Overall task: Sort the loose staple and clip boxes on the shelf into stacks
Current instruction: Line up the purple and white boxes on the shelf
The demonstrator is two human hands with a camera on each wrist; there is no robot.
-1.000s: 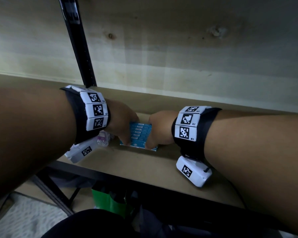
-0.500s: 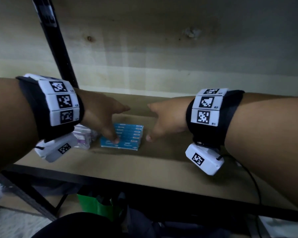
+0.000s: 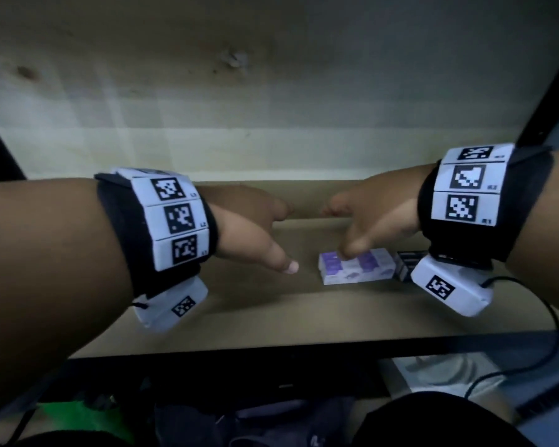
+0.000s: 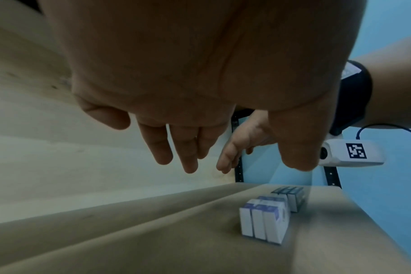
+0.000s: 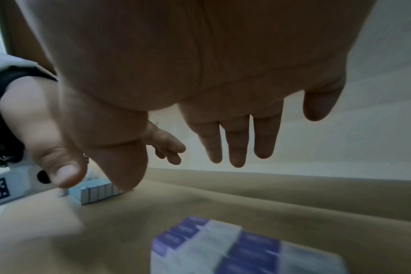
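brown board shelf (image 3: 304,317) | purple-white cardboard boxes (image 3: 355,266) ~6 in a block, dark boxes (image 3: 407,264) beside | left hand (image 3: 252,227) & right hand (image 3: 375,217): fingers spread, holding nothing

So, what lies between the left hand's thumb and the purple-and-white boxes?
Nothing: in the head view only bare brown shelf separates the left hand from the purple-and-white boxes.

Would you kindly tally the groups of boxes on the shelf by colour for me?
Purple-and-white group: 1
Dark group: 1
Light blue group: 1
Total: 3 groups
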